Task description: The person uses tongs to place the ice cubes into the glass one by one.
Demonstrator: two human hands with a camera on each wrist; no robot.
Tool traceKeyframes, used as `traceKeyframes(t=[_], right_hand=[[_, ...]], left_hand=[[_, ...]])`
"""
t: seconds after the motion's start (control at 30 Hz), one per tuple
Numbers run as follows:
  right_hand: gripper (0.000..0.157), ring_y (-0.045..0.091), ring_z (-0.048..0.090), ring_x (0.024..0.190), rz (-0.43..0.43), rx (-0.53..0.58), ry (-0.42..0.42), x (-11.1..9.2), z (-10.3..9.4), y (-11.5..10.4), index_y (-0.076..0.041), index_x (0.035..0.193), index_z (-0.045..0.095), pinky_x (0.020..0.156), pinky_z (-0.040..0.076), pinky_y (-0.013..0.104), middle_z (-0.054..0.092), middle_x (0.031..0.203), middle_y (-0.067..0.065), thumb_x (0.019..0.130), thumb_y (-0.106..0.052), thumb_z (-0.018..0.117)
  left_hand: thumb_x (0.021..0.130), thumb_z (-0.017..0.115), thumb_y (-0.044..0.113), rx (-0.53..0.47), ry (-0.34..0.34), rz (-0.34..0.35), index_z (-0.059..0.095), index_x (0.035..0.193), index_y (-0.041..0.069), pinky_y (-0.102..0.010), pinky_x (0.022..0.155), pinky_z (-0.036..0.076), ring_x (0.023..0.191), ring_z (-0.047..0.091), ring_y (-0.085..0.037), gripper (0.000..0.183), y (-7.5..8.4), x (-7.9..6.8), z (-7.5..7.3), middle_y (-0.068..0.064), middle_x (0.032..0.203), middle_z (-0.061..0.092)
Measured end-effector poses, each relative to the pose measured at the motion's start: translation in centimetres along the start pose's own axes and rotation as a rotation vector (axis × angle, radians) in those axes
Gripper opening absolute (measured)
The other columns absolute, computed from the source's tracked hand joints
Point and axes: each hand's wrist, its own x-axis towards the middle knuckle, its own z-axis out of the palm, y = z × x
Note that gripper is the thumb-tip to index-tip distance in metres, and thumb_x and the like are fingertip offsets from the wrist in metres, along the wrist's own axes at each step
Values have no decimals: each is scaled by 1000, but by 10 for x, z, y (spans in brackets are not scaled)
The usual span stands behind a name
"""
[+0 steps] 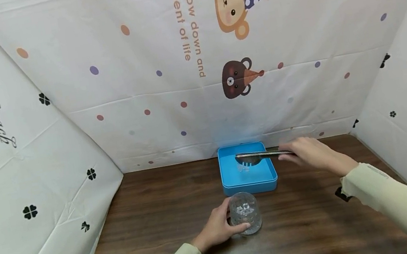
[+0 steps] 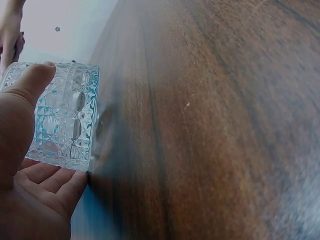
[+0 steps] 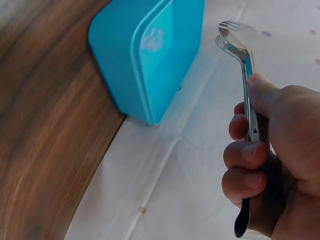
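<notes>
My left hand holds a clear cut-glass tumbler upright on the table, its thumb on the near side and its fingers round the far side. Clear glints show inside the glass. In the left wrist view the facets of the tumbler stand out. A pair of metal serving tongs, with a fork end and a spoon end, is gripped in my right hand. The two heads lie close together. They hang over a light-blue box, where small clear pieces lie on the floor.
The brown wood-grain table stretches to both sides of the box. White printed cloth rises right behind the box and along the left and right sides of the table.
</notes>
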Motion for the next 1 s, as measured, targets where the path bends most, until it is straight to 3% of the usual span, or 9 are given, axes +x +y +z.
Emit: traceKeyframes(t=[0.5, 0.77, 1.0], right_hand=[[26, -5, 31, 55, -107, 35, 30, -41, -4, -47, -27, 81, 53, 52, 31, 19, 36, 65, -21, 99, -22, 72], [26, -5, 32, 56, -143, 27, 35, -47, 1, -55, -27, 81, 53, 52, 31, 18, 38, 68, -21, 100, -24, 71], [23, -6, 34, 55, -161, 6, 69, -48, 4, -57, -26, 83, 57, 50, 32, 18, 44, 71, -22, 95, -21, 76]], left_hand=[[90, 79, 46, 4, -6, -6, 40, 153, 12, -30, 101, 54, 116, 64, -13, 81, -1, 1, 0, -7, 136, 61], [91, 78, 48, 46, -13, -53, 36, 155, 10, -35, 104, 52, 125, 61, -21, 86, 2, 0, -3, -10, 141, 57], [91, 77, 49, 66, -13, -50, 36, 155, 9, -36, 105, 52, 128, 59, -24, 85, 2, 1, -2, -13, 145, 54]])
